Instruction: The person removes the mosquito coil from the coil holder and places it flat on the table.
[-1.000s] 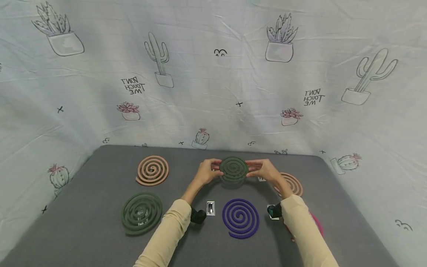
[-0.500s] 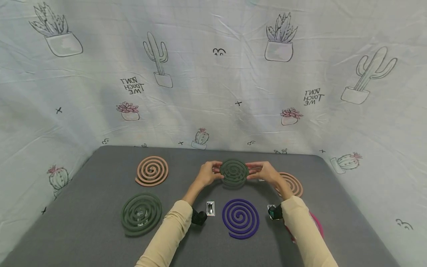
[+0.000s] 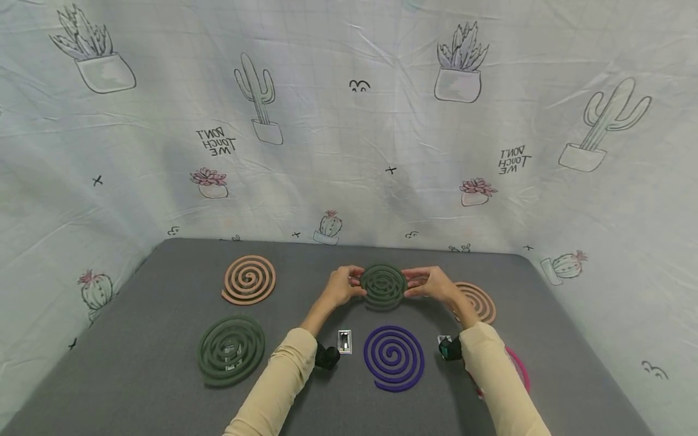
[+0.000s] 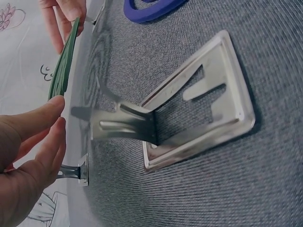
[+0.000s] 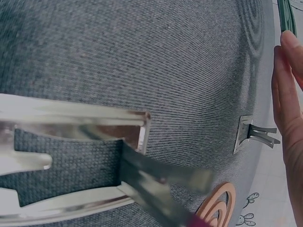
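The left hand (image 3: pixel 342 286) and right hand (image 3: pixel 432 283) are pinching opposite edges of a green coil (image 3: pixel 384 284), holding it raised over the grey table (image 3: pixel 136 363), beyond the purple coil (image 3: pixel 392 357). A stand (image 3: pixel 345 346) is sitting just left of the purple coil, and a tan coil (image 3: pixel 249 280) is lying farther left, near the table's far edge.

Left sleeve (image 3: pixel 275 384) at seven o'clock and right sleeve (image 3: pixel 501 378) at five are showing cream, creased cloth. Left wrist unit (image 3: pixel 328 356) is showing black — right wrist unit (image 3: pixel 449 348), black and teal.
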Demonstrator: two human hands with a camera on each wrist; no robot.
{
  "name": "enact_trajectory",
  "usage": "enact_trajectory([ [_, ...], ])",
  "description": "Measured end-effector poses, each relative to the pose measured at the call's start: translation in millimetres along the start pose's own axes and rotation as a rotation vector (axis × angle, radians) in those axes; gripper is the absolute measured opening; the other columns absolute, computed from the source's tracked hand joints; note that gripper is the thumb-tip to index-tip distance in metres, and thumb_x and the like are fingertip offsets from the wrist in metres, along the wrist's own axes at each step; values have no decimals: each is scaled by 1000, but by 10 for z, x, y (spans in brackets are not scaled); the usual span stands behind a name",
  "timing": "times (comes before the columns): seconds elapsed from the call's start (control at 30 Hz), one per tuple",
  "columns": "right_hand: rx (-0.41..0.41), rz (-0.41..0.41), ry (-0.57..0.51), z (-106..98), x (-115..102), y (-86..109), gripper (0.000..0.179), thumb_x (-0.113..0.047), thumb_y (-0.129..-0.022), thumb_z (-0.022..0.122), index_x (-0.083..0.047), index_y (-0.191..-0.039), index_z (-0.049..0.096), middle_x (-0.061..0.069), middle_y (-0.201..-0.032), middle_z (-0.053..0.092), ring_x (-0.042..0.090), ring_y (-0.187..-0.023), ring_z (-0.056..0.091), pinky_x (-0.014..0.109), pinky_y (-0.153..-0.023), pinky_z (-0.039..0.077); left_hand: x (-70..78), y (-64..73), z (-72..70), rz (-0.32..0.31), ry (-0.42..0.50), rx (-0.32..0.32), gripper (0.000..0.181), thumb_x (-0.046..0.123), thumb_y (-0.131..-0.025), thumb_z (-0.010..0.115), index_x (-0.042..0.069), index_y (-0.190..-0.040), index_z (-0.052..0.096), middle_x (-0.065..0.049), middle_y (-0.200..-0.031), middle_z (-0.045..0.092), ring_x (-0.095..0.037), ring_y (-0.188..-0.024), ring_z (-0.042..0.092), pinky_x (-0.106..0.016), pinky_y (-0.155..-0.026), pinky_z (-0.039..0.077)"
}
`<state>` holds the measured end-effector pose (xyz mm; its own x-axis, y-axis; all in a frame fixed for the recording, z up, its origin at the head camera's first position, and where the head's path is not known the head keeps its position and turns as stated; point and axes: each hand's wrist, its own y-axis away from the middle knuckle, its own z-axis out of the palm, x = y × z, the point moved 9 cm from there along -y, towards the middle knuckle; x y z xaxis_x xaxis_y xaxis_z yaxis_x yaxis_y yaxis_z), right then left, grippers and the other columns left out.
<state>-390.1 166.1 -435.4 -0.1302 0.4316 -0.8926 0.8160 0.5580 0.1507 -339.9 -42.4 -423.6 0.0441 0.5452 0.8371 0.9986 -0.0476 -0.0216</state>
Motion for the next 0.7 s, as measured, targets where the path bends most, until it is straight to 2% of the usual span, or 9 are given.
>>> enact_trajectory([
  [0.3, 0, 19, -15, 8, 41, -4, 59, 12, -93, 78, 18, -147, 56, 41, -145, 59, 38, -120, 73, 26, -86, 65, -5, -12, 27, -17, -2, -10, 48, -11, -90, 83, -17, -135, 66, -31, -130, 71, -44, -118, 74, -42, -100, 66],
  [0.7, -6, 53, -42, 23, 62, -40, 61, 16, -91, 78, 18, -148, 55, 38, -140, 62, 24, -115, 72, 26, -89, 66, -44, -30, 51, -42, -3, -21, 50, -12, -90, 83, -16, -136, 65, -31, -131, 71, -44, -119, 73, -42, -100, 66],
])
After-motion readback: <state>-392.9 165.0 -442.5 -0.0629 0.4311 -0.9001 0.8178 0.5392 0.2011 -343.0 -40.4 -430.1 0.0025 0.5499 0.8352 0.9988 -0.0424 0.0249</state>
